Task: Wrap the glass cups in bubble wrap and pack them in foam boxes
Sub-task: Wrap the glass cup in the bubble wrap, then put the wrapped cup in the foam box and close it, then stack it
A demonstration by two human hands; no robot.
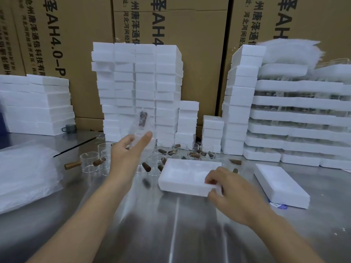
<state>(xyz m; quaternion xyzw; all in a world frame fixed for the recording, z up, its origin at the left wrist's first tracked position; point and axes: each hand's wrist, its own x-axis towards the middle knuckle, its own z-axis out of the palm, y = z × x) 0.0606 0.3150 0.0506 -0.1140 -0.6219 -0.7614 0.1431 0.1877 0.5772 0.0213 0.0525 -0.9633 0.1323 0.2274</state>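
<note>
The left hand (131,150), thumb and fingers closed on its lower end, held a glass cup (141,126) up at centre. The cup was blurred, swathed in clear bubble wrap, dark brown handle uppermost. The right hand (228,188) gripped, fingers curled, the near right edge of an open white foam box (182,173) on the steel table (180,224).

Bare metal table (171,234) near me, between my arms: open lane. Ahead, glass cups (91,158) crowd the middle, my left hand (129,150) holding a wrapped cup (141,122) over them. Just right sits the foam box (182,173), second foam box (281,185) further right, table strip between. Left is filled by the bubble wrap pile (24,173). Back is walled by foam stacks (136,82).
</note>
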